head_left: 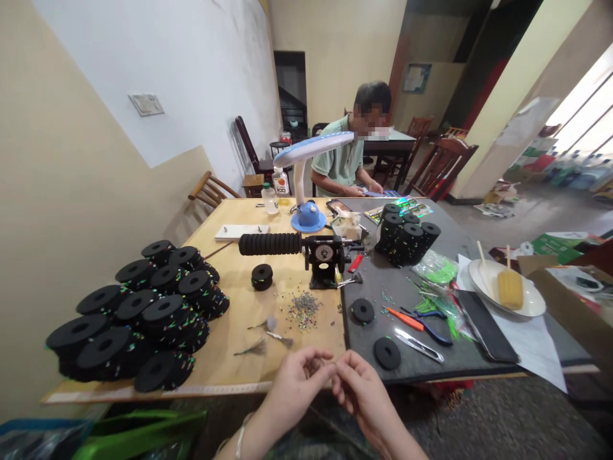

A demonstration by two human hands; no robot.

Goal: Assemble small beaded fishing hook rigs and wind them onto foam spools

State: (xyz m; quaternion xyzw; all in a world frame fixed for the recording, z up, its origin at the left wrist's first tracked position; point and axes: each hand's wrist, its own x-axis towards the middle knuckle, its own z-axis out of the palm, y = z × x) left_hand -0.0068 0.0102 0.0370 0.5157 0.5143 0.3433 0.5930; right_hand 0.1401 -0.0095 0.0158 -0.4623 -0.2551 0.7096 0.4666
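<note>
My left hand [302, 378] and my right hand [357, 382] meet at the fingertips over the front edge of the table [215, 358]. Both are closed in a pinch; what lies between the fingers is too small to make out. Just beyond them is a pile of small grey and coloured beads [304, 310], with feathery tufts [253, 348] to its left. Behind the beads stands a black machine [324, 259] with a ribbed black roll on its left side. A single black foam spool [262, 276] sits left of the beads. Two black foam rings [387, 353] lie on the dark mat.
Stacked black spools [165, 310] fill the left side; more [407, 233] stand back right. A blue lamp [309, 217] rises behind the machine. Orange tool [405, 318], blue pliers [433, 326], scissors-like metal tool [419, 345], phone [486, 326] and plate [527, 300] lie right. A person [340, 160] sits opposite.
</note>
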